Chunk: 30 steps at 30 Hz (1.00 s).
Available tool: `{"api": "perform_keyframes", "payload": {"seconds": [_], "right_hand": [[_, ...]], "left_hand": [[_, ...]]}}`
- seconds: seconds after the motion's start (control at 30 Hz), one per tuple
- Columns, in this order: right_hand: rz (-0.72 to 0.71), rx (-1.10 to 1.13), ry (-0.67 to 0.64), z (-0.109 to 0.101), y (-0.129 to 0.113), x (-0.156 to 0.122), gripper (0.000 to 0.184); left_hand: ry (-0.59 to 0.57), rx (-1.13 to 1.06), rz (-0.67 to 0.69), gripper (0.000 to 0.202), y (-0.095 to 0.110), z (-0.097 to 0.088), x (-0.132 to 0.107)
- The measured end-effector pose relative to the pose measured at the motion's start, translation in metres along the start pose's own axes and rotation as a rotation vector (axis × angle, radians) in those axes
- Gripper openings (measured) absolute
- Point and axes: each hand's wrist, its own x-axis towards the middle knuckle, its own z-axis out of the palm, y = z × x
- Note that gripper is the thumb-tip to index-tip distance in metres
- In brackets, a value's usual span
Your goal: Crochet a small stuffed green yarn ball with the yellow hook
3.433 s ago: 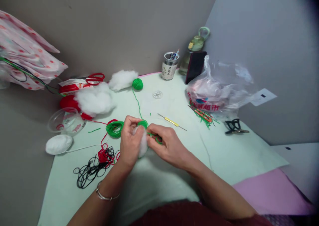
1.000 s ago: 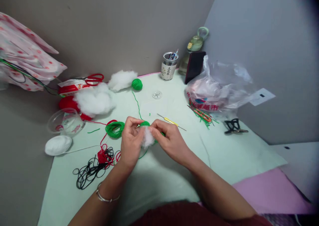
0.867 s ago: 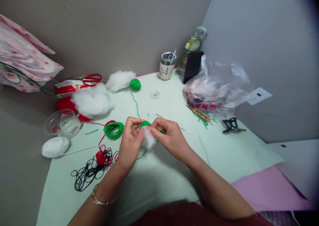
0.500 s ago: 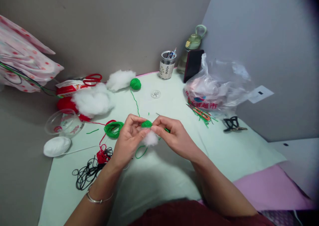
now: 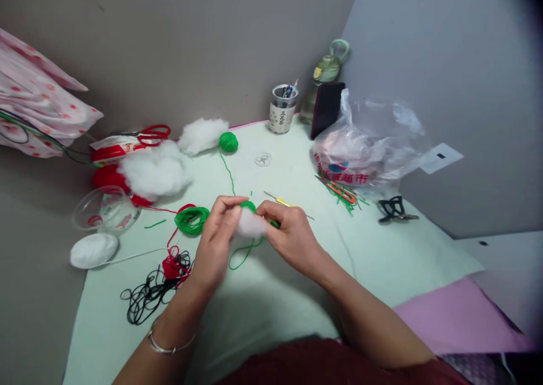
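My left hand (image 5: 219, 232) is closed on a small green crocheted piece (image 5: 248, 206), its thumb against a tuft of white stuffing (image 5: 251, 224). From the other side my right hand (image 5: 283, 226) pinches the tuft's edge. The stuffing covers most of the green piece's near side. A green yarn strand (image 5: 242, 258) loops below onto the table. Just beyond my right hand lies a crochet hook (image 5: 283, 202) with a yellow grip. Left of my left hand is a coil of green yarn (image 5: 192, 221); a green yarn ball (image 5: 228, 142) sits farther back.
White stuffing (image 5: 156, 170), red-handled scissors (image 5: 155, 135), a clear tub (image 5: 106, 210) and white yarn (image 5: 94, 250) are at left, with tangled black cord (image 5: 148, 294) nearer. At right stand a plastic bag (image 5: 365, 147), an orange cutter (image 5: 345, 193) and a black clip (image 5: 394, 210). A pen can (image 5: 282, 109) stands behind.
The white tuft has moved up against the green piece, covering more of it. My right hand has shifted slightly, and more of the crochet hook on the table shows.
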Motion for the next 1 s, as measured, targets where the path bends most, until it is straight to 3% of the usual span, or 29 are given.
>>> {"api": "perform_keyframes", "payload": {"seconds": [0.13,0.23,0.4,0.5,0.57,0.67,0.9,1.0], "right_hand": [[0.003,0.234,0.01,-0.005,-0.002,0.003,0.009],[-0.001,0.282,0.0,-0.004,-0.001,0.003,0.011],[-0.165,-0.116,0.068,0.003,0.006,-0.002,0.02],[-0.242,-0.202,-0.002,0.002,0.003,-0.004,0.013],[-0.193,-0.094,-0.063,0.0,-0.001,-0.004,0.018],[-0.074,0.07,-0.055,-0.003,-0.005,-0.001,0.028],[-0.01,0.007,0.066,0.001,-0.001,-0.002,0.024],[-0.045,0.003,0.041,-0.003,-0.003,-0.003,0.024]], "left_hand": [[-0.026,-0.156,-0.082,0.027,0.011,0.002,0.0],[-0.063,-0.182,-0.072,0.034,0.011,0.002,0.001],[0.002,-0.15,0.029,0.025,-0.002,0.0,0.004],[0.072,-0.035,0.138,0.017,-0.01,0.001,0.005],[0.104,0.053,0.226,0.014,-0.012,0.002,0.003],[0.109,0.137,0.297,0.014,-0.01,0.004,-0.001],[-0.036,0.112,0.191,0.015,-0.003,-0.005,-0.002],[-0.088,0.072,0.139,0.02,-0.003,-0.009,0.002]]}}
